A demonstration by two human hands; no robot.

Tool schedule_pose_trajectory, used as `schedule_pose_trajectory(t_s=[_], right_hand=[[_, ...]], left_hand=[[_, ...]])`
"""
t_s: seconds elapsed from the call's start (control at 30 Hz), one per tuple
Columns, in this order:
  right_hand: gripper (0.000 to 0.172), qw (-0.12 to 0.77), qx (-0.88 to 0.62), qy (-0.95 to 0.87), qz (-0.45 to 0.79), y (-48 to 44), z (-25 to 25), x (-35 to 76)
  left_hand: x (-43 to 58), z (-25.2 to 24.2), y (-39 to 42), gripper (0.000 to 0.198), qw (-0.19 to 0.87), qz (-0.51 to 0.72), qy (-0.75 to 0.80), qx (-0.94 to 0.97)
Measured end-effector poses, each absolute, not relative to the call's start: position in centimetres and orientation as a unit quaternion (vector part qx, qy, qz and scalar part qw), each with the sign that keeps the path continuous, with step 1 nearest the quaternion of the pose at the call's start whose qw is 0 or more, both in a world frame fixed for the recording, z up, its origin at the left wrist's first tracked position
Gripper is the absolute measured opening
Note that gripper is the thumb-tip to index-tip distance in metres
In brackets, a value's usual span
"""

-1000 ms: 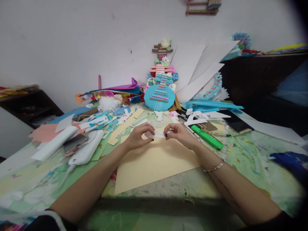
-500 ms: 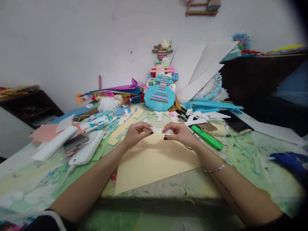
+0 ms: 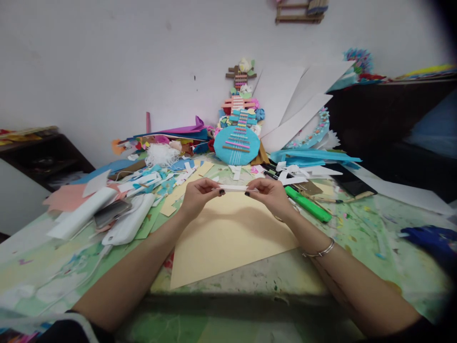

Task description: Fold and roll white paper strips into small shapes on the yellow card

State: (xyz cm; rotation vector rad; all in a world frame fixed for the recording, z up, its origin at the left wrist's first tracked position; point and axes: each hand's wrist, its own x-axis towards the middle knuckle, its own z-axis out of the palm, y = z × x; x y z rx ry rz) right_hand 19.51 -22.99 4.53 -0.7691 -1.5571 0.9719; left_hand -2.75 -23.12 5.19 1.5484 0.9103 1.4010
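Observation:
A narrow white paper strip (image 3: 233, 188) is stretched level between my two hands. My left hand (image 3: 200, 196) pinches its left end between thumb and fingers. At the other end, my right hand (image 3: 268, 194) holds the strip in the same kind of pinch. Both hands hover over the far part of a cream paper sheet (image 3: 232, 238), which lies on the green, paint-stained table (image 3: 364, 267) and carries their shadows.
Behind the hands stands a blue paper lute (image 3: 237, 145) against the wall. On the right lie a green marker-like object (image 3: 307, 204) and a black phone (image 3: 352, 180). Paper scraps, a white power strip (image 3: 129, 220) and a grey device (image 3: 112, 213) are on the left.
My hands have moved slightly apart along the strip, so more of it shows between them. The strip now looks narrower and straighter.

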Motion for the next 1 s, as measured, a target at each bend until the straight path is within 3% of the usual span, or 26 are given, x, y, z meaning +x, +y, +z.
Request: schedule_pose_trajectory(t_s=[0.33, 1.0], right_hand=[[0.023, 0.568, -0.334, -0.59, 0.467, -23.02, 4.69, 19.37], [0.024, 0.606, -0.355, -0.542, 0.462, -22.62, 4.52, 19.64]], left_hand=[[-3.04, 5.0, -22.78, 0.023, 0.439, 0.563, 0.354, 0.604], [-2.61, 5.47, -23.27, 0.036, 0.419, 0.559, 0.366, 0.615]])
